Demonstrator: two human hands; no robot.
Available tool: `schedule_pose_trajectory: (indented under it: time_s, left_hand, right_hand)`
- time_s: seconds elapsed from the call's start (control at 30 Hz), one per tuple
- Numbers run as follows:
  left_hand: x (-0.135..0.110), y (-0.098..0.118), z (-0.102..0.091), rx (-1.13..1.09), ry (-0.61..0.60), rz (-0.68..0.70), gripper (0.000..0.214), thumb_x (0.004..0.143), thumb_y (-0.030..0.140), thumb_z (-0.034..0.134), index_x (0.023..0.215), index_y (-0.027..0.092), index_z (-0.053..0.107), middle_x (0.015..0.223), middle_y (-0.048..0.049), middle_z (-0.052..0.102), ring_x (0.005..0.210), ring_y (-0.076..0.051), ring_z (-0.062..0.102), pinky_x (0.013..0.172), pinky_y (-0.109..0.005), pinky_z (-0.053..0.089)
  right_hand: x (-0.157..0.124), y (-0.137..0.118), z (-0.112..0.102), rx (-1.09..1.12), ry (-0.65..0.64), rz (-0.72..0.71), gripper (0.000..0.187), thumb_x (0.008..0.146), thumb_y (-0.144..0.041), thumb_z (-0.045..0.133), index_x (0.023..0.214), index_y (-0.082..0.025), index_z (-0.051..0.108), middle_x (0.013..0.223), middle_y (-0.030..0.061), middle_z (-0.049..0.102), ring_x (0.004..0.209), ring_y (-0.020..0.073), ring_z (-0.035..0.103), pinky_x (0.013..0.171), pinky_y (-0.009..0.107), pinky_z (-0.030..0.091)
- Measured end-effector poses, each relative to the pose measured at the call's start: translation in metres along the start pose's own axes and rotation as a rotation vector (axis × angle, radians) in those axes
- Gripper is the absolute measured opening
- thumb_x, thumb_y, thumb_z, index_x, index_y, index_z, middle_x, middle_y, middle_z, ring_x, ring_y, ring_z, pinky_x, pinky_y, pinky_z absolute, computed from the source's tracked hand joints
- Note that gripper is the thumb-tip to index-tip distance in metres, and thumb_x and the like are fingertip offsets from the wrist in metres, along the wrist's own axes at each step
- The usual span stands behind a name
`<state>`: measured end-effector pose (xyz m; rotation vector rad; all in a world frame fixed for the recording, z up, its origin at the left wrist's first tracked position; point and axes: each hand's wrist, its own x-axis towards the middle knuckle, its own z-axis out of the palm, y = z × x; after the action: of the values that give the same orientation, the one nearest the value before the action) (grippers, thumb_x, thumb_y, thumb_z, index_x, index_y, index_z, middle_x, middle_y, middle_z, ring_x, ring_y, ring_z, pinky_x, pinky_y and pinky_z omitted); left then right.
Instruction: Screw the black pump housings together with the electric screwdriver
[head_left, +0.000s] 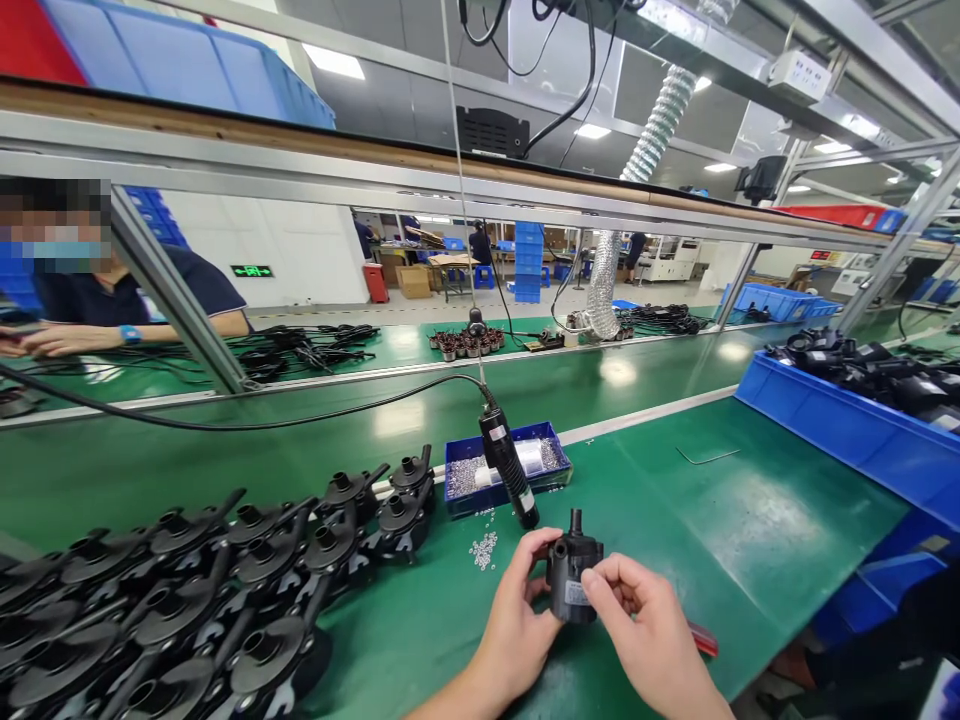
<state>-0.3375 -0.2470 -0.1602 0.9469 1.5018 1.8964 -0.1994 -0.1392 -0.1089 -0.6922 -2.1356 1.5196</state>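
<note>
While the left hand (517,625) and right hand (645,640) meet just above the green desk (750,540), the fingers of both grasp 1 small black pump (571,580). A hanging electric screwdriver (508,468) sits just behind it, near a blue tray of screws (469,480).

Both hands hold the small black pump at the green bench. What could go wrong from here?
The pump is pinched only between the left hand and right hand, so it may slip from them. The hanging screwdriver has its tip close by and could bump the hands. Near the left hand lie loose screws; a wrist might scatter them.
</note>
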Motion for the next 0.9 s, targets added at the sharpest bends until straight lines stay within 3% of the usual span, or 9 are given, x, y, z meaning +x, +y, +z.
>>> schedule_pose_trajectory:
  time_s: [0.23, 0.4, 0.5, 0.53, 0.63, 0.73, 0.8, 0.9]
  left_hand:
    - [-0.001, 0.001, 0.001, 0.003, 0.014, -0.008, 0.051, 0.083, 0.03, 0.086, 0.13, 0.027, 0.066, 0.133, -0.0101, 0.069, 0.127, -0.03, 0.066, 0.097, -0.037, 0.064]
    - [-0.001, 0.001, 0.001, -0.006, 0.018, -0.002, 0.049, 0.084, 0.029, 0.085, 0.129, 0.028, 0.066, 0.132, -0.009, 0.069, 0.126, -0.028, 0.067, 0.097, -0.036, 0.064]
    - [-0.002, 0.002, 0.002, 0.005, 0.018, 0.027, 0.049, 0.085, 0.028, 0.084, 0.131, 0.028, 0.066, 0.132, -0.0093, 0.069, 0.124, -0.028, 0.068, 0.098, -0.036, 0.064]
    - [-0.003, 0.003, 0.003, 0.018, 0.019, 0.044, 0.049, 0.085, 0.028, 0.084, 0.131, 0.028, 0.067, 0.132, -0.0095, 0.069, 0.124, -0.028, 0.069, 0.097, -0.036, 0.064]
    - [-0.008, 0.002, 0.005, 0.132, 0.031, 0.141, 0.05, 0.085, 0.027, 0.085, 0.132, 0.03, 0.068, 0.129, -0.0098, 0.071, 0.118, -0.029, 0.071, 0.089, -0.033, 0.066]
    - [-0.015, -0.002, 0.004, 0.275, -0.008, 0.303, 0.064, 0.084, 0.023, 0.087, 0.142, 0.034, 0.063, 0.121, -0.0089, 0.074, 0.107, -0.027, 0.074, 0.083, -0.033, 0.065]
    - [-0.02, -0.004, 0.002, 0.304, -0.05, 0.373, 0.075, 0.085, 0.021, 0.086, 0.152, 0.038, 0.056, 0.125, -0.0098, 0.074, 0.109, -0.028, 0.074, 0.091, -0.038, 0.065]
    - [-0.027, -0.005, 0.001, 0.176, -0.131, 0.268, 0.089, 0.082, 0.029, 0.091, 0.16, 0.039, 0.049, 0.159, -0.0147, 0.055, 0.142, -0.038, 0.06, 0.113, -0.05, 0.055]
  right_hand:
    - [-0.001, -0.001, 0.002, -0.141, 0.059, -0.095, 0.048, 0.107, -0.06, 0.057, 0.075, -0.023, 0.061, 0.07, 0.0003, 0.054, 0.064, 0.0184, 0.05, 0.059, 0.03, 0.04]
    - [-0.006, -0.003, 0.004, -0.399, 0.189, -0.344, 0.036, 0.109, -0.043, 0.06, 0.077, -0.025, 0.065, 0.07, 0.0018, 0.06, 0.057, 0.0179, 0.057, 0.056, 0.032, 0.042]
    - [-0.008, 0.001, -0.001, -0.468, 0.268, -0.37, 0.02, 0.102, -0.044, 0.07, 0.096, -0.025, 0.071, 0.072, 0.0017, 0.065, 0.052, 0.0177, 0.057, 0.055, 0.033, 0.043]
    - [-0.008, 0.004, -0.003, -0.416, 0.262, -0.307, 0.023, 0.1, -0.046, 0.072, 0.108, -0.024, 0.071, 0.072, 0.0011, 0.066, 0.051, 0.0181, 0.057, 0.054, 0.033, 0.044]
    - [-0.013, 0.017, -0.006, -0.097, 0.161, -0.053, 0.058, 0.098, -0.052, 0.072, 0.146, -0.022, 0.057, 0.077, 0.0007, 0.07, 0.057, 0.0203, 0.063, 0.056, 0.032, 0.051]
    - [-0.021, 0.033, -0.001, 0.205, 0.143, 0.077, 0.079, 0.083, -0.055, 0.087, 0.149, -0.023, 0.057, 0.105, 0.0102, 0.08, 0.081, 0.0263, 0.076, 0.071, 0.036, 0.061]
    - [-0.026, 0.042, 0.002, 0.366, 0.145, 0.098, 0.089, 0.07, -0.058, 0.097, 0.144, -0.022, 0.061, 0.118, 0.0154, 0.08, 0.092, 0.0318, 0.079, 0.073, 0.038, 0.063]
    - [-0.03, 0.052, 0.006, 0.503, 0.12, 0.127, 0.101, 0.066, -0.065, 0.099, 0.148, -0.022, 0.059, 0.104, 0.0149, 0.083, 0.07, 0.0278, 0.078, 0.054, 0.032, 0.059]
